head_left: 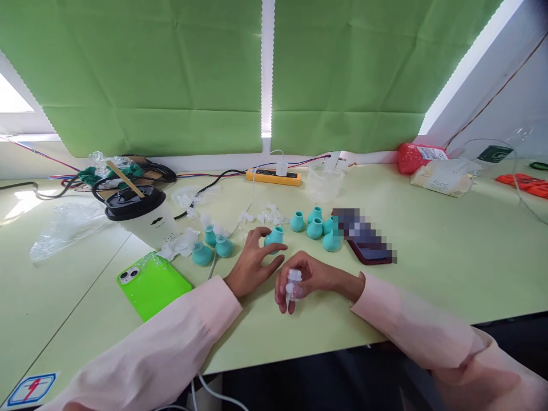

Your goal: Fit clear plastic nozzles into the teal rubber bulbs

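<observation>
Clear crinkled plastic film (64,228) lies at the far left of what I see from my remote seat. Next I make out a white paper cup with a black lid and wooden stick (145,224), then a bright green phone case (156,285) lying just in front of it. White crumpled tissue (182,244) sits between the cup and a group of three teal, rounded bulbs (201,254), at least two topped with translucent pieces. Beside them, the left hand (257,262) bends its fingers around a single teal bulb with an open neck (276,235), one finger passing in front; I cannot tell whether it is firmly pinched. Small translucent plastic bits (272,215) are scattered behind that bulb. Nearer me, the right hand (312,275) has thumb and fingers closed on a translucent plastic piece (293,276), above the pale green table (445,257). Past it I see a cluster of open-necked teal bulbs (314,229), a clear plastic tub (325,185) behind them, and a dark phone (369,240) just to their right.
</observation>
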A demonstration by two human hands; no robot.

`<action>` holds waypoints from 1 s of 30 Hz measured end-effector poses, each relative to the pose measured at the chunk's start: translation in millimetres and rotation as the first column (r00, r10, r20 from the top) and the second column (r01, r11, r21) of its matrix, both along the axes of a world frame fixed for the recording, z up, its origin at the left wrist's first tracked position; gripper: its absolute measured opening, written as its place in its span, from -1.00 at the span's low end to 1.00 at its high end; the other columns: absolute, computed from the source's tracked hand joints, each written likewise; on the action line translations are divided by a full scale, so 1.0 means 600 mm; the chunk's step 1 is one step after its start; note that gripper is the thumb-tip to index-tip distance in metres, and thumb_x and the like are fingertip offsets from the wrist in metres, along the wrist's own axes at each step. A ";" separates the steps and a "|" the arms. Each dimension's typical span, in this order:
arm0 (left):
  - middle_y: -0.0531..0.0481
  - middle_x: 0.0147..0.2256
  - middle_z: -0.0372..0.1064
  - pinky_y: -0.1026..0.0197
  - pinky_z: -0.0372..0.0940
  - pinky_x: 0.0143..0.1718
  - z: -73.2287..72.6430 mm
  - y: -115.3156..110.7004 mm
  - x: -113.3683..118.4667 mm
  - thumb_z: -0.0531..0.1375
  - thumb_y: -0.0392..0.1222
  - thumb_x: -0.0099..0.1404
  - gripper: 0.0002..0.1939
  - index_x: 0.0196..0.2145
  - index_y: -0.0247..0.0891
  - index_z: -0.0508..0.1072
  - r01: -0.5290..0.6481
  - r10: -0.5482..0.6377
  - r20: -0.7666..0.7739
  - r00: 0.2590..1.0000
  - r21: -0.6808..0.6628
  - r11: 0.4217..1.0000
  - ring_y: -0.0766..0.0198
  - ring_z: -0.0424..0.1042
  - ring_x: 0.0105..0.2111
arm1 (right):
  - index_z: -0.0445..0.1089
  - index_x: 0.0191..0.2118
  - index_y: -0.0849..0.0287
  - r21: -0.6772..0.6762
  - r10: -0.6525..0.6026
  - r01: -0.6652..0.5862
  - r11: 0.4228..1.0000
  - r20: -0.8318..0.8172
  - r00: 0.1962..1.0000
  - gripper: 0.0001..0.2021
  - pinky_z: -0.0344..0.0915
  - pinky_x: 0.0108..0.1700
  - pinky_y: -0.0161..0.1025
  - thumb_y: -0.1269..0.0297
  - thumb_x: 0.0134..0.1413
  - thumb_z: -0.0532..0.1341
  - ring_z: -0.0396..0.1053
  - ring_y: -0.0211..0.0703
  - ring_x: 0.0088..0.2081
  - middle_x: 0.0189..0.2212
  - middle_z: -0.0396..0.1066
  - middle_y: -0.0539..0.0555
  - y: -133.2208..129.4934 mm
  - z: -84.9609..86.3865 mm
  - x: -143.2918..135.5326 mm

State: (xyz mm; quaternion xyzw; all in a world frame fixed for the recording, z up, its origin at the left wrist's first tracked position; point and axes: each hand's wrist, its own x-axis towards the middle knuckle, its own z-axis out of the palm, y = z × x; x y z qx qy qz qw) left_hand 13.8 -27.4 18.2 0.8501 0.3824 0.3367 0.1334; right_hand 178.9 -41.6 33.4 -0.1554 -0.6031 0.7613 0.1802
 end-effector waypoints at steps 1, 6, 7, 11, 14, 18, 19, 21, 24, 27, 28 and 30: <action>-0.07 -0.15 0.04 0.12 0.10 -0.10 0.003 -0.005 -0.008 0.03 -0.17 0.15 -0.79 -0.27 -0.16 0.39 -0.013 0.013 0.043 0.999 -0.016 1.000 0.17 0.09 -0.10 | 0.34 -0.40 0.30 0.008 -0.021 0.021 1.000 0.002 1.000 -0.78 0.33 -0.40 -0.21 0.25 -0.21 0.23 0.37 -0.19 -0.42 -0.43 0.37 0.09 0.002 0.003 0.002; -0.04 -0.17 0.07 0.24 0.21 -0.28 0.015 -0.021 -0.040 -0.01 -0.30 0.11 -0.81 -0.31 -0.20 0.33 -0.002 0.048 0.231 0.972 -0.197 0.980 0.27 0.19 -0.23 | 0.20 -0.14 0.24 0.141 -0.364 0.365 0.920 -0.035 0.931 -0.57 0.28 -0.56 -0.33 0.33 -0.22 0.26 0.30 -0.34 -0.62 -0.56 0.39 0.01 0.023 0.007 0.012; -0.02 -0.20 0.09 0.27 0.21 -0.33 0.015 -0.022 -0.044 -0.02 -0.33 0.08 -0.80 -0.31 -0.21 0.30 0.021 0.053 0.287 0.957 -0.248 0.969 0.30 0.20 -0.29 | 0.17 -0.12 0.21 0.164 -0.426 0.428 0.889 -0.052 0.903 -0.56 0.25 -0.59 -0.36 0.32 -0.21 0.25 0.26 -0.38 -0.66 -0.57 0.39 0.00 0.028 0.007 0.013; 0.07 -0.42 0.17 0.36 0.12 -0.61 0.008 -0.025 -0.048 -0.08 -0.37 -0.06 -0.66 -0.25 -0.19 0.14 0.216 0.103 0.548 0.830 -0.486 0.847 0.41 0.15 -0.56 | 0.23 -0.29 0.19 0.274 -0.590 0.592 0.758 -0.098 0.801 -0.74 0.10 -0.65 -0.41 0.24 -0.17 0.22 0.16 -0.42 -0.69 -0.65 0.32 -0.07 0.035 -0.003 0.008; 0.08 -0.54 0.17 0.40 -0.02 -0.73 0.006 -0.032 -0.043 -0.08 -0.27 -0.01 -0.75 -0.30 -0.24 0.17 0.363 0.129 0.614 0.779 -0.608 0.706 0.43 0.09 -0.66 | 0.33 -0.30 0.21 0.416 -0.664 0.621 0.665 -0.053 0.746 -0.74 0.04 -0.65 -0.41 0.20 -0.17 0.21 0.09 -0.43 -0.66 -0.62 0.27 -0.05 0.024 -0.013 -0.001; 0.10 -0.66 0.16 0.41 -0.09 -0.77 0.012 -0.040 -0.034 -0.03 -0.03 0.11 -0.74 -0.41 -0.30 0.27 0.239 0.256 0.523 0.813 -0.702 0.671 0.47 0.06 -0.73 | 0.32 -0.17 0.17 0.620 -0.608 0.456 0.639 0.043 0.793 -0.72 0.14 -0.53 -0.37 0.20 -0.02 0.09 0.12 -0.40 -0.57 -0.44 0.31 0.02 -0.001 -0.011 -0.007; 0.10 -0.69 0.15 0.41 -0.10 -0.78 0.014 -0.041 -0.032 -0.02 0.00 0.11 -0.70 -0.44 -0.31 0.28 0.192 0.295 0.497 0.816 -0.715 0.673 0.47 0.05 -0.74 | 0.30 -0.14 0.15 0.658 -0.584 0.409 0.632 0.057 0.810 -0.72 0.17 -0.49 -0.36 0.21 0.01 0.05 0.14 -0.38 -0.54 -0.41 0.31 0.03 -0.006 -0.008 -0.007; 0.11 -0.72 0.15 0.41 -0.11 -0.80 0.015 -0.041 -0.030 -0.02 0.04 0.11 -0.66 -0.48 -0.32 0.31 0.131 0.352 0.471 0.809 -0.728 0.673 0.49 0.03 -0.77 | 0.26 -0.12 0.14 0.699 -0.567 0.370 0.612 0.063 0.821 -0.73 0.20 -0.42 -0.33 0.23 0.03 0.04 0.17 -0.36 -0.50 -0.40 0.30 0.03 -0.013 -0.003 -0.006; 0.11 -0.75 0.15 0.41 -0.11 -0.81 0.014 -0.038 -0.030 0.02 0.03 0.07 -0.65 -0.52 -0.35 0.34 0.102 0.381 0.450 0.808 -0.743 0.662 0.49 0.02 -0.79 | 0.26 -0.22 0.15 0.696 -0.592 0.415 0.585 0.017 0.806 -0.76 0.23 -0.41 -0.32 0.23 -0.06 0.14 0.21 -0.33 -0.48 -0.47 0.28 0.00 -0.014 -0.004 -0.005; 0.10 -0.76 0.14 0.41 -0.10 -0.81 0.015 -0.037 -0.031 0.06 0.01 0.04 -0.66 -0.57 -0.37 0.36 0.086 0.357 0.409 0.840 -0.748 0.658 0.49 0.03 -0.77 | 0.30 -0.33 0.17 0.702 -0.596 0.442 0.558 -0.032 0.803 -0.81 0.25 -0.48 -0.33 0.23 -0.14 0.19 0.21 -0.33 -0.54 -0.56 0.27 -0.03 -0.009 -0.011 -0.006; 0.10 -0.77 0.14 0.41 -0.09 -0.80 0.015 -0.037 -0.032 0.07 0.00 0.03 -0.66 -0.59 -0.37 0.36 0.080 0.346 0.396 0.850 -0.748 0.659 0.49 0.02 -0.77 | 0.31 -0.34 0.17 0.719 -0.592 0.439 0.538 -0.048 0.804 -0.81 0.24 -0.50 -0.33 0.23 -0.14 0.19 0.22 -0.33 -0.55 -0.58 0.28 -0.03 -0.007 -0.014 -0.006; 0.11 -0.77 0.11 0.41 -0.10 -0.80 0.017 -0.037 -0.032 0.08 -0.01 0.02 -0.67 -0.64 -0.37 0.34 0.075 0.333 0.378 0.864 -0.751 0.656 0.50 0.01 -0.77 | 0.34 -0.31 0.16 0.770 -0.580 0.428 0.473 -0.093 0.809 -0.81 0.23 -0.53 -0.33 0.25 -0.14 0.20 0.23 -0.33 -0.57 -0.59 0.31 -0.03 -0.005 -0.018 -0.004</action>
